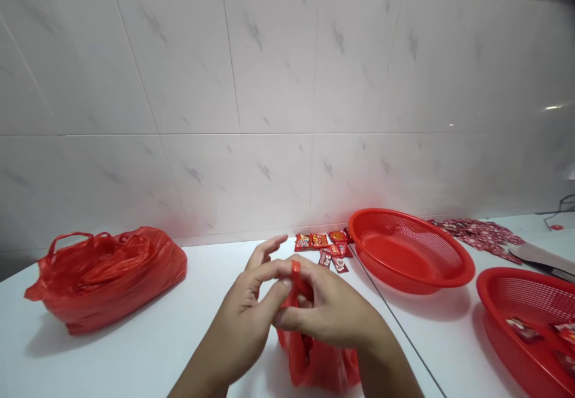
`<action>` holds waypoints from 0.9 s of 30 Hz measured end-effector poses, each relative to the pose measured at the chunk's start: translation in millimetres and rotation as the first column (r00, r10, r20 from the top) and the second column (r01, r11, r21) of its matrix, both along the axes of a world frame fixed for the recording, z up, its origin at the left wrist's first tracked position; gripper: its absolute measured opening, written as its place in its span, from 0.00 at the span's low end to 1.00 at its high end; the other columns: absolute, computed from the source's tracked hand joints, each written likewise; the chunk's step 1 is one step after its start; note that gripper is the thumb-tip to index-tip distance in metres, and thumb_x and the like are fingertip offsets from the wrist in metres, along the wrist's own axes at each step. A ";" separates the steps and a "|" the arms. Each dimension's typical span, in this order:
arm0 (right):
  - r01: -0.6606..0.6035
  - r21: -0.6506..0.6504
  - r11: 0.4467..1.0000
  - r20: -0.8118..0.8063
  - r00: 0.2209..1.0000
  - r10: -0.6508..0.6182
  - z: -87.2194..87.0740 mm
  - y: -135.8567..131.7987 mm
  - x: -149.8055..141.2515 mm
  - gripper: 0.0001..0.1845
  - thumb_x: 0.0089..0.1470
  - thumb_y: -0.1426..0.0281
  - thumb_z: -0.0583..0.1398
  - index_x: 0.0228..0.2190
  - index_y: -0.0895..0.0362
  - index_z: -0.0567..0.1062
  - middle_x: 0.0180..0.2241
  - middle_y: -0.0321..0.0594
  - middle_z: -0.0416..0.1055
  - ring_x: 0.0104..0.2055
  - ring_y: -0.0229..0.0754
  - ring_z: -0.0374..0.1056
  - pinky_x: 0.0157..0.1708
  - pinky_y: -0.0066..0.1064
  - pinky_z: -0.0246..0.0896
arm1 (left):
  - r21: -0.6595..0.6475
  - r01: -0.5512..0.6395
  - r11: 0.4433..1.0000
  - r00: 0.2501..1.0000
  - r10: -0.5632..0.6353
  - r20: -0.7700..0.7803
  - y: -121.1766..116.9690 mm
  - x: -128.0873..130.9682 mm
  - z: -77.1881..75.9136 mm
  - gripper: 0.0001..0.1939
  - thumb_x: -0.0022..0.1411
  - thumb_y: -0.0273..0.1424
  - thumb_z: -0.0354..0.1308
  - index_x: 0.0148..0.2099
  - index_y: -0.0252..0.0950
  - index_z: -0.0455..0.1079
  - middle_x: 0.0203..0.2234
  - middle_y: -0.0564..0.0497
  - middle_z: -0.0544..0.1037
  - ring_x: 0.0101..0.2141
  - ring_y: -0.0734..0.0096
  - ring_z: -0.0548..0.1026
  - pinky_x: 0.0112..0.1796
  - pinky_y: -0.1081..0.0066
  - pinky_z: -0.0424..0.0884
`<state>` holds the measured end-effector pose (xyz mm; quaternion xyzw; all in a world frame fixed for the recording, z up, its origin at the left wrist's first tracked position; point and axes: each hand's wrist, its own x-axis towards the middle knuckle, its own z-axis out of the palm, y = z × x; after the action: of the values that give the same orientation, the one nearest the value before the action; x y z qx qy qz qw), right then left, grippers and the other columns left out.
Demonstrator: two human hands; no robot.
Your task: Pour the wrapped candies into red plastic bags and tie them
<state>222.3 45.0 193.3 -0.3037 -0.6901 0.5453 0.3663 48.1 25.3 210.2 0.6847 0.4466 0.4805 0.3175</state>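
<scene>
Both of my hands meet over a small red plastic bag standing on the white counter near the front edge. My left hand pinches the bag's red handle strip between thumb and forefinger, its other fingers lifted. My right hand is curled round the bag's gathered top. What is inside the bag is hidden. A few small red candy packets lie on the counter just beyond my hands.
A larger stuffed red plastic bag sits at the left. A red mesh basket stands right of the candies; a second red basket with a few packets is at the far right. More red wrappers lie by the tiled wall.
</scene>
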 end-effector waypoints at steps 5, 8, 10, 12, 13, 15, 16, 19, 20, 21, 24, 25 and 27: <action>-0.033 0.095 0.995 0.069 0.997 0.027 -6.2 10.3 -0.8 0.12 0.64 0.65 0.60 0.28 0.55 0.70 0.26 0.33 0.66 0.27 0.35 0.58 0.27 0.27 0.51 | -0.089 0.119 0.989 0.993 -0.120 -0.001 -2.6 -12.8 -2.6 0.13 0.62 0.45 0.64 0.42 0.47 0.86 0.65 0.44 0.72 0.66 0.39 0.67 0.61 0.41 0.69; 0.000 0.083 0.997 0.019 1.000 -0.002 -7.2 13.0 9.4 0.23 0.70 0.53 0.56 0.29 0.56 0.71 0.24 0.31 0.60 0.25 0.34 0.53 0.26 0.27 0.48 | -0.105 0.066 0.992 0.997 -0.069 -0.024 -0.3 -27.4 0.3 0.13 0.56 0.43 0.70 0.42 0.46 0.86 0.60 0.43 0.76 0.63 0.38 0.70 0.63 0.39 0.65; 0.003 0.051 0.999 -0.011 1.000 -0.003 -7.0 12.6 14.1 0.29 0.70 0.45 0.53 0.31 0.56 0.73 0.25 0.32 0.60 0.26 0.34 0.53 0.27 0.27 0.50 | -0.111 0.027 0.993 0.998 -0.034 -0.060 1.1 -32.0 2.3 0.19 0.52 0.40 0.72 0.47 0.45 0.85 0.56 0.42 0.79 0.60 0.39 0.74 0.60 0.42 0.69; -0.031 0.027 0.999 -0.028 0.999 0.031 -6.7 11.4 15.3 0.31 0.69 0.42 0.52 0.32 0.56 0.72 0.26 0.33 0.62 0.26 0.33 0.53 0.27 0.27 0.50 | -0.116 0.031 0.993 0.994 -0.043 -0.103 1.7 -30.8 2.9 0.23 0.53 0.38 0.72 0.52 0.44 0.83 0.51 0.43 0.82 0.53 0.44 0.78 0.55 0.49 0.76; -0.050 0.026 0.998 -0.035 0.998 0.051 -6.7 10.9 14.7 0.31 0.68 0.42 0.53 0.31 0.56 0.71 0.27 0.32 0.62 0.26 0.33 0.53 0.26 0.27 0.50 | -0.114 0.043 0.993 0.990 -0.057 -0.129 1.7 -28.9 2.5 0.21 0.55 0.38 0.71 0.52 0.44 0.82 0.47 0.44 0.83 0.49 0.47 0.80 0.51 0.52 0.78; -0.069 0.038 0.997 -0.041 0.997 0.070 -7.0 10.3 12.5 0.30 0.67 0.41 0.55 0.29 0.55 0.68 0.26 0.31 0.60 0.26 0.33 0.52 0.25 0.27 0.48 | -0.085 0.054 0.995 0.980 -0.069 -0.186 1.2 -24.9 1.1 0.11 0.59 0.38 0.67 0.44 0.43 0.83 0.39 0.47 0.83 0.41 0.54 0.80 0.46 0.58 0.79; -0.067 0.042 0.997 -0.043 0.997 0.069 -7.1 10.3 11.5 0.30 0.66 0.42 0.56 0.29 0.55 0.66 0.25 0.30 0.59 0.26 0.33 0.52 0.25 0.27 0.48 | -0.063 0.048 0.997 0.976 -0.060 -0.210 0.8 -23.6 0.2 0.08 0.61 0.39 0.66 0.40 0.43 0.82 0.35 0.49 0.83 0.38 0.57 0.80 0.45 0.59 0.78; -0.026 0.018 0.999 -0.068 0.997 0.028 -7.4 11.6 10.2 0.28 0.67 0.42 0.55 0.33 0.54 0.67 0.22 0.28 0.58 0.23 0.33 0.53 0.24 0.26 0.50 | -0.017 0.037 0.999 0.966 -0.040 -0.256 -0.2 -23.9 -1.3 0.10 0.61 0.42 0.66 0.33 0.42 0.79 0.35 0.49 0.81 0.37 0.58 0.79 0.48 0.58 0.76; -0.016 0.008 1.000 -0.074 0.997 0.017 -7.5 12.3 10.2 0.27 0.68 0.42 0.54 0.35 0.54 0.68 0.21 0.27 0.59 0.22 0.33 0.54 0.24 0.26 0.51 | -0.011 0.035 0.999 0.966 -0.037 -0.256 -0.7 -24.3 -1.3 0.11 0.60 0.43 0.67 0.33 0.42 0.79 0.38 0.48 0.81 0.41 0.56 0.79 0.50 0.57 0.76; -0.014 0.002 1.000 -0.081 0.997 0.014 -7.4 13.1 10.3 0.27 0.68 0.42 0.53 0.37 0.54 0.69 0.20 0.27 0.60 0.21 0.33 0.56 0.24 0.26 0.53 | -0.008 0.035 0.999 0.968 -0.035 -0.247 -1.3 -24.1 -1.3 0.11 0.60 0.43 0.68 0.33 0.42 0.79 0.43 0.47 0.80 0.46 0.52 0.79 0.53 0.55 0.75; -0.049 -0.007 0.999 -0.097 0.994 0.048 -7.0 14.8 10.0 0.28 0.68 0.43 0.55 0.34 0.55 0.70 0.21 0.30 0.65 0.21 0.34 0.62 0.25 0.27 0.58 | -0.070 0.087 0.994 0.985 -0.096 -0.145 -3.3 -17.4 -1.5 0.14 0.58 0.41 0.69 0.46 0.43 0.78 0.54 0.43 0.76 0.55 0.47 0.75 0.55 0.53 0.74; -0.057 -0.011 0.998 -0.110 0.992 0.055 -6.6 15.2 9.9 0.27 0.67 0.44 0.57 0.32 0.56 0.70 0.22 0.31 0.67 0.22 0.34 0.63 0.26 0.27 0.60 | -0.121 0.119 0.986 0.987 -0.131 -0.098 -3.7 -13.2 -1.8 0.23 0.57 0.39 0.70 0.55 0.45 0.75 0.57 0.42 0.75 0.55 0.49 0.75 0.54 0.54 0.75; -0.062 -0.014 0.998 -0.128 0.990 0.060 -5.5 15.6 10.8 0.26 0.66 0.48 0.60 0.29 0.57 0.72 0.23 0.33 0.68 0.24 0.34 0.64 0.27 0.27 0.61 | -0.230 0.187 0.955 0.979 -0.201 -0.042 -3.6 -3.9 -3.0 0.44 0.56 0.33 0.72 0.71 0.49 0.57 0.60 0.41 0.73 0.51 0.54 0.78 0.51 0.56 0.77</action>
<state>233.1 60.6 187.8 -0.2501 -0.6694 0.5807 0.3900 44.2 21.7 207.3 0.7001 0.4388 0.3711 0.4238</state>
